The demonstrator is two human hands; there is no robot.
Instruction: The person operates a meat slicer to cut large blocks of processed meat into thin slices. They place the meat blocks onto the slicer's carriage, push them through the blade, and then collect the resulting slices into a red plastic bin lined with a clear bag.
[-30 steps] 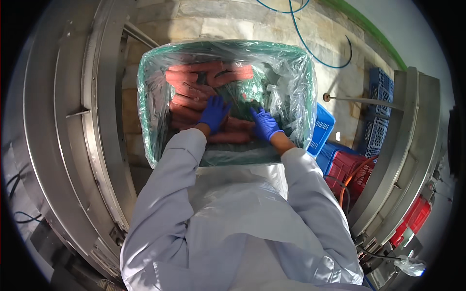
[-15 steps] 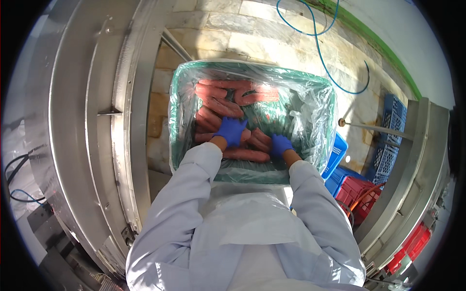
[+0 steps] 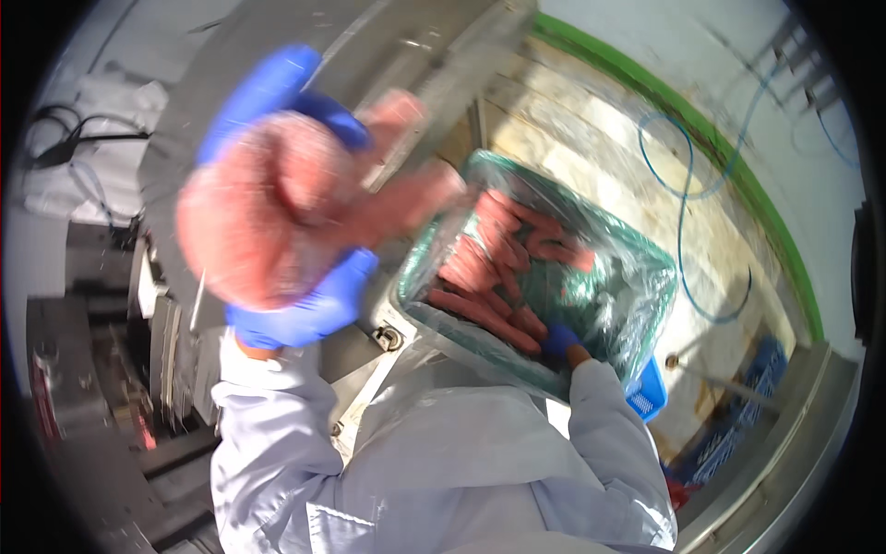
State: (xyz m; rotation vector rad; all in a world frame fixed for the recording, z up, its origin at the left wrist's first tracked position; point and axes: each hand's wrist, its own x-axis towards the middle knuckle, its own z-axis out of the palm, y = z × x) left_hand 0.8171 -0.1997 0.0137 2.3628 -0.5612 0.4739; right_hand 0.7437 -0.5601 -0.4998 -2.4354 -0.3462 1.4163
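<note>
My left hand point(image 3: 300, 309), in a blue glove, is lifted high at the left and closed around a bundle of thick pink raw sausages point(image 3: 249, 212). The bundle hides the palm; blue fingers show above it and below it. Two sausage ends stick out to the right, smeared by motion. Lower right, my right hand point(image 3: 559, 342), also gloved in blue, is down inside a green crate point(image 3: 660, 263) lined with clear plastic. It is beside the end of a sausage point(image 3: 489, 319), its fingers mostly hidden. More sausages point(image 3: 471, 263) lie in the crate's left and middle.
A steel counter point(image 3: 388, 55) runs along the upper left, behind the lifted sausages. Dark machine parts point(image 3: 101, 388) fill the lower left. Blue crates point(image 3: 743, 397) and a steel rail point(image 3: 775, 462) stand at the right. A blue hose point(image 3: 683, 212) lies on the tiled floor.
My left hand has risen out of the crate to the left with sausages in it. The view has turned left, so the crate appears further right. My right hand stays in the crate.
</note>
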